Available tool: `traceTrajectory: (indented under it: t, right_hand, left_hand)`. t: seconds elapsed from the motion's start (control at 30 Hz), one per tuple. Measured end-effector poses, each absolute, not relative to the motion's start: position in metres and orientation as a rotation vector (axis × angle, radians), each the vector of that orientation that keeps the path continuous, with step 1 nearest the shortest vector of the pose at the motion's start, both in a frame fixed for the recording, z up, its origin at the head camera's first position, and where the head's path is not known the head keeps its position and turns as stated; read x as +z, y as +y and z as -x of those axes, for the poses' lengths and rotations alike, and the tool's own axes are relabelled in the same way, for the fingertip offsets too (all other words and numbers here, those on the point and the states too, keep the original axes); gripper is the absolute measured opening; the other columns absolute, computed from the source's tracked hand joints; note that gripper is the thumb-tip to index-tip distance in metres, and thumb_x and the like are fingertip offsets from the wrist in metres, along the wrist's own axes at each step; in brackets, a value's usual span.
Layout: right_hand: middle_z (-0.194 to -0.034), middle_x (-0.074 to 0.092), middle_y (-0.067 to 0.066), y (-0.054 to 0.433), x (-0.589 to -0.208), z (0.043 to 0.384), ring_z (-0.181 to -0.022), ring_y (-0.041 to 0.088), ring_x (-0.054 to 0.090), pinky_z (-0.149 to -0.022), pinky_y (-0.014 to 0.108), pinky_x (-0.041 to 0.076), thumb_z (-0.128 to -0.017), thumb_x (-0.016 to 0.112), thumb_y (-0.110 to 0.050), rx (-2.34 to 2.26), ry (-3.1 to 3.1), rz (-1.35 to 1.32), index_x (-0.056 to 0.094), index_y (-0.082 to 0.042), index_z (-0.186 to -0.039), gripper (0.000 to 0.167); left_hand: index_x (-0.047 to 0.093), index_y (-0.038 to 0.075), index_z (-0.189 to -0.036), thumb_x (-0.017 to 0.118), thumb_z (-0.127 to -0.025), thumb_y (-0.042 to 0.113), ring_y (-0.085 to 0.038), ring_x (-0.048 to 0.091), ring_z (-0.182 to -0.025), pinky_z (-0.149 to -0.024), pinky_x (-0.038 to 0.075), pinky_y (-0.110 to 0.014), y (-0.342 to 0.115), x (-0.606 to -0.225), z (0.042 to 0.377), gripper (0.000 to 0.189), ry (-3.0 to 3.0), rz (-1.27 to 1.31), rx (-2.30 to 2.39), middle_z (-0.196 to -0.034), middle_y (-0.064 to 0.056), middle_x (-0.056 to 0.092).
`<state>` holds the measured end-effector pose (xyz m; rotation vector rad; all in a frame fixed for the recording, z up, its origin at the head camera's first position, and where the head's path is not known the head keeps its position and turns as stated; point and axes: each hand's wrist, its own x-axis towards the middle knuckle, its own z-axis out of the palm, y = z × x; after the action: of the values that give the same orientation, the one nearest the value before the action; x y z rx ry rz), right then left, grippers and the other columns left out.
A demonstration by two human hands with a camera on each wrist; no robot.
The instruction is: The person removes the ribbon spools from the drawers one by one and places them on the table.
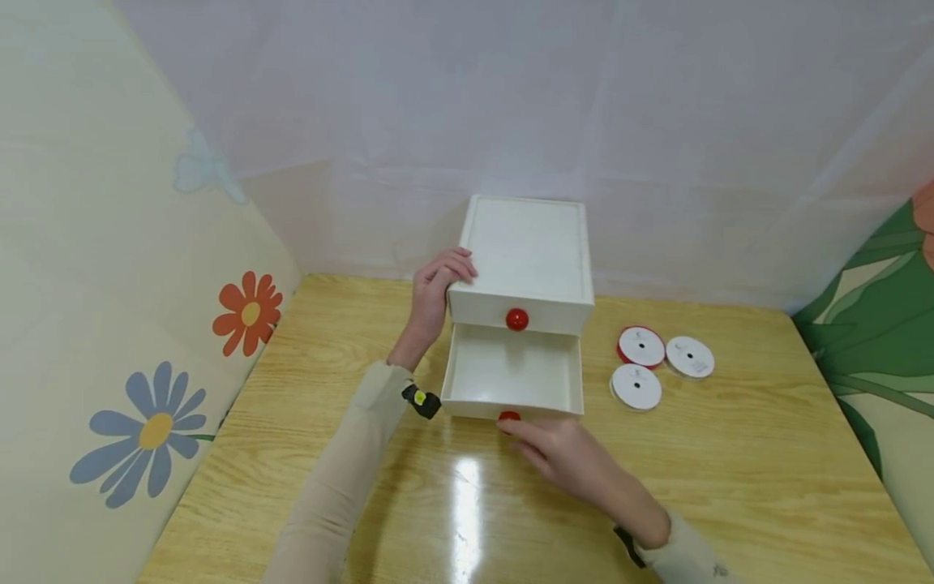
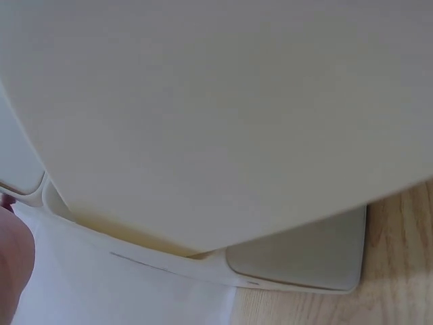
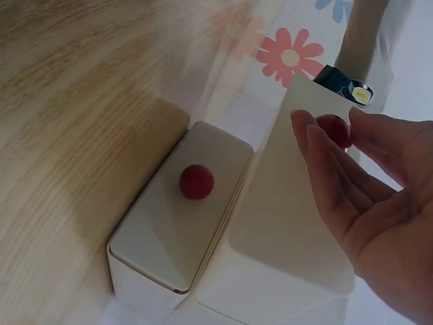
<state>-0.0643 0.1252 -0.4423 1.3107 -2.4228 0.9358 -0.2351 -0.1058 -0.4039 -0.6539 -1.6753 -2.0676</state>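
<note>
A white two-drawer cabinet point(image 1: 527, 243) stands on the table near the back wall. Its lower drawer point(image 1: 514, 373) is pulled well out, and the inside is bare. My right hand point(image 1: 569, 454) pinches the red round knob point(image 3: 333, 131) of that drawer between thumb and fingers. Above it, the upper drawer is closed, with its own red knob point(image 1: 516, 319) in front. At the cabinet's top left edge rests my left hand point(image 1: 438, 284), fingers lying over the top. In the left wrist view the drawer's side point(image 2: 216, 122) fills most of the picture.
Right of the cabinet lie three flat white-faced spools: one red-rimmed point(image 1: 641, 346), one beside it point(image 1: 690, 357) and one nearer me point(image 1: 636, 386). A pale wall point(image 1: 409, 105) stands close behind. Flower-printed panels border the wooden table point(image 1: 730, 478) on both sides.
</note>
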Motion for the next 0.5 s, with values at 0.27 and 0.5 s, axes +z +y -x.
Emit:
traceTrajectory:
  t: [0.27, 0.5]
  right_hand:
    - [-0.08, 0.071, 0.005, 0.1216, -0.4499, 0.0667, -0.06, 0.0, 0.05, -0.054, 0.009, 0.045, -0.079, 0.081, 0.007, 0.926, -2.371, -1.267, 0.075, -0.006, -0.115, 0.039]
    - [-0.082, 0.071, 0.006, 0.1193, -0.4515, 0.0696, -0.061, -0.001, 0.052, -0.056, 0.007, 0.045, -0.082, 0.078, 0.007, 0.991, -2.343, -1.263, 0.073, -0.004, -0.118, 0.038]
  left_hand:
    - [0.068, 0.016, -0.071, 0.046, -0.091, 0.0, -0.021, 0.059, -0.112, -0.113, 0.037, -0.041, -0.1081, -0.4022, 0.234, 0.034, -1.708, 0.658, -2.091, -0.086, 0.006, 0.072]
    - [0.068, 0.018, -0.071, 0.046, -0.092, 0.001, -0.02, 0.059, -0.112, -0.113, 0.037, -0.041, -0.1083, -0.4019, 0.2337, 0.035, -1.711, 0.66, -2.094, -0.086, 0.006, 0.072]
